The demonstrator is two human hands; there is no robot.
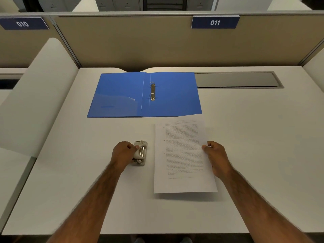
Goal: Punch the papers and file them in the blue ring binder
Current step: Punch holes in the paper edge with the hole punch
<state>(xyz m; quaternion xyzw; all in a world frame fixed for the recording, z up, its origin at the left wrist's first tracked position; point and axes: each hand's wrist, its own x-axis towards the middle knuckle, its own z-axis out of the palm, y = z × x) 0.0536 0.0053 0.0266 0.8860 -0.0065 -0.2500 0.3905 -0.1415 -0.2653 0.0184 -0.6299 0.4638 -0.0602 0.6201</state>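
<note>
I've got the left hand (123,152) curled round the hole punch (141,153) from its left side; the right hand (216,155) pinches the papers (184,155) at their right edge, thumb on top. Punch and sheets' left edge sit near but apart, with bare desk (70,172) left of the punch. Both forearms reach straight in; the blue ring binder (173,95) lies open flat just beyond the papers.

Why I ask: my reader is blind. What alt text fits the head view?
A person's left hand grips a hole punch while the right hand holds printed papers by their right edge, at a white desk. A blue ring binder lies open beyond them.
</note>
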